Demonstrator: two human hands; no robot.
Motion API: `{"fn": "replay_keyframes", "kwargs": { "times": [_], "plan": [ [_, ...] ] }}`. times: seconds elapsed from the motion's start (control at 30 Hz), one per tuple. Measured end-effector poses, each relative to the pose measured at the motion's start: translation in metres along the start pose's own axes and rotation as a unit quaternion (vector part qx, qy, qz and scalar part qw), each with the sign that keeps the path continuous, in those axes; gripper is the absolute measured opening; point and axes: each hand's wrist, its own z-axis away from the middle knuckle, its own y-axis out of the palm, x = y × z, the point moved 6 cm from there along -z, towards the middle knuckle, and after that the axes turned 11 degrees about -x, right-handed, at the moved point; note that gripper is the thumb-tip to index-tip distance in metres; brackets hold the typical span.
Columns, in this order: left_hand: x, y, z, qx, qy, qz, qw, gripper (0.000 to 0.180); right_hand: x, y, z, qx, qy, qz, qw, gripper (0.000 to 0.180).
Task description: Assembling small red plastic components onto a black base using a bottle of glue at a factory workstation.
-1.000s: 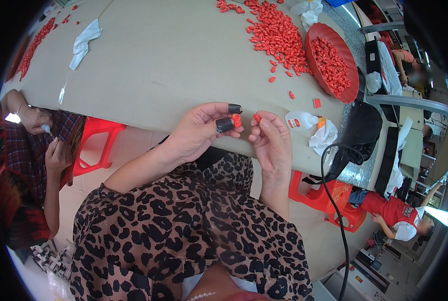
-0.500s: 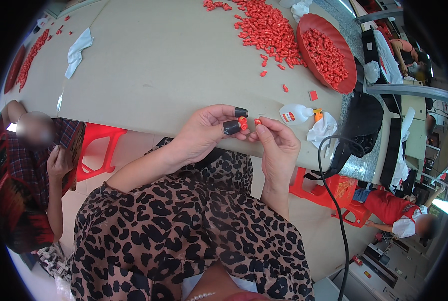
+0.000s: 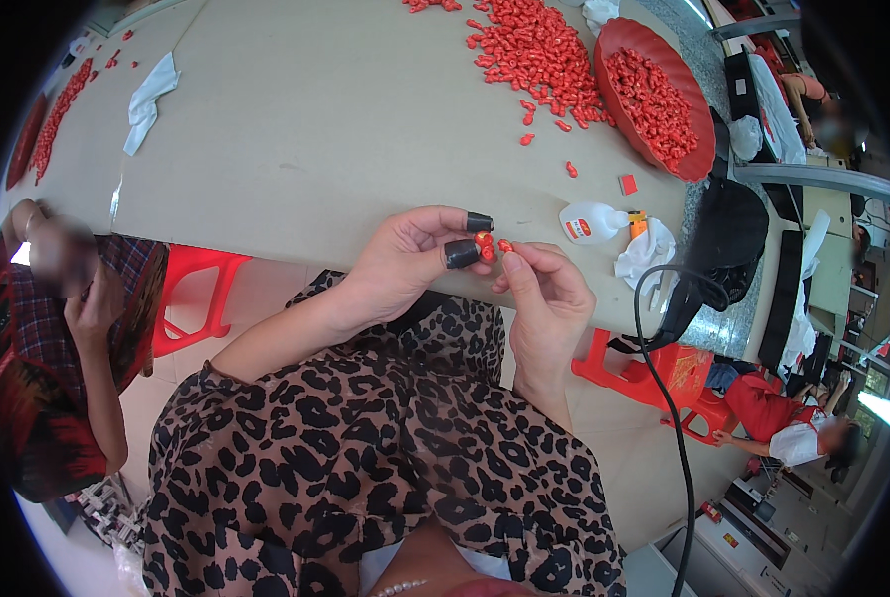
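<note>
Fingers (image 3: 462,254) of my left hand (image 3: 405,264) pinch a red piece (image 3: 485,246), right hand (image 3: 549,298) pinches another (image 3: 505,245); I'd say plenty left, going by that loose pile (image 3: 534,50).

A beige table (image 3: 315,129) carries loose red pieces (image 3: 534,50), a red bowl (image 3: 703,159), a glue bottle (image 3: 589,221).

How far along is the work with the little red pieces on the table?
Done: I cannot tell finished pieces from unfinished ones. The red tray is well filled. In hand: the left hand, with black caps on two fingertips, and the right hand pinch small red pieces over the table edge. Left: likely much, since a big loose pile lies on the table.
</note>
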Motion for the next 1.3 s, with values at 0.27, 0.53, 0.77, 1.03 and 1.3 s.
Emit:
{"fn": "replay_keyframes", "kwargs": {
  "times": [0.27, 0.53, 0.77, 1.03, 1.3],
  "plan": [
    [0.000, 0.001, 0.001, 0.005, 0.005, -0.039, 0.999, 0.018, 0.007, 0.006, 0.005, 0.009, -0.054, 0.053, 0.997, 0.009],
    [-0.001, 0.002, 0.003, 0.015, 0.021, -0.057, 0.998, 0.018, 0.003, 0.005, 0.006, -0.006, -0.027, 0.047, 0.999, 0.013],
    [-0.002, 0.004, 0.003, 0.016, 0.016, -0.060, 0.998, 0.018, 0.001, 0.005, 0.007, -0.008, -0.023, 0.042, 0.999, 0.012],
    [-0.002, 0.004, 0.003, 0.026, 0.030, -0.057, 0.998, 0.018, -0.002, 0.004, 0.007, -0.019, -0.024, 0.039, 0.999, 0.011],
    [-0.003, 0.004, 0.003, 0.015, 0.033, -0.075, 0.997, 0.020, -0.003, 0.005, 0.007, -0.028, -0.018, 0.050, 0.998, 0.011]
  ]
}}
